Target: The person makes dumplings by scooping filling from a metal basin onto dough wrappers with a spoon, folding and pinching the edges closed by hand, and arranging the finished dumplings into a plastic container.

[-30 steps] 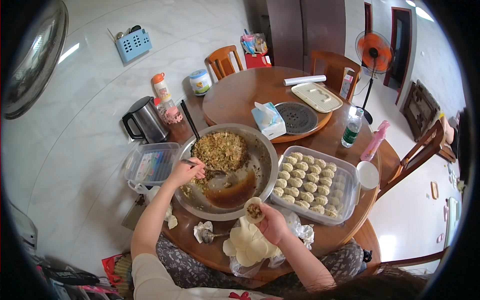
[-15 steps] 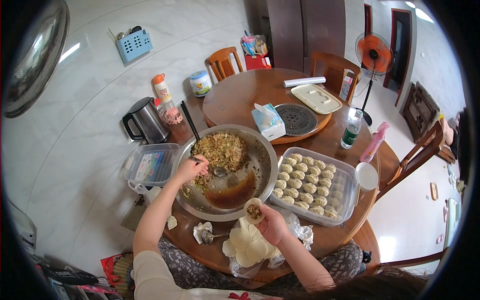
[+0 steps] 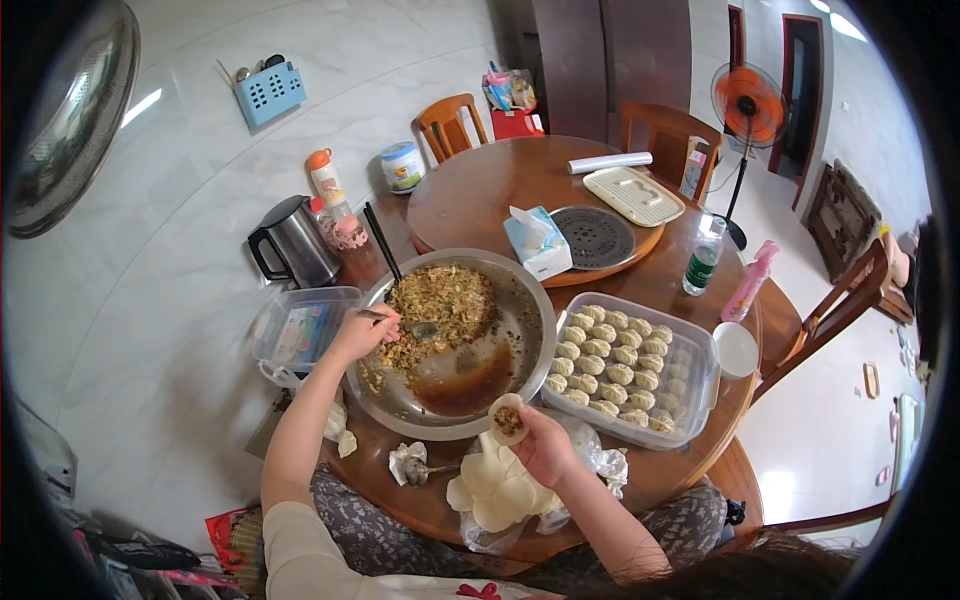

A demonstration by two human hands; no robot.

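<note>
Left hand (image 3: 370, 332) has shifted leftward; its spoon (image 3: 425, 330) meets filling (image 3: 452, 297).

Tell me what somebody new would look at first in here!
Probably the huge metal bowl in the middle, with its heap of chopped filling and brown liquid. Next, maybe the rows of pleated dumplings in the clear box to its right. The bright orange fan at the back, towards the right, might catch the eye too.
</note>
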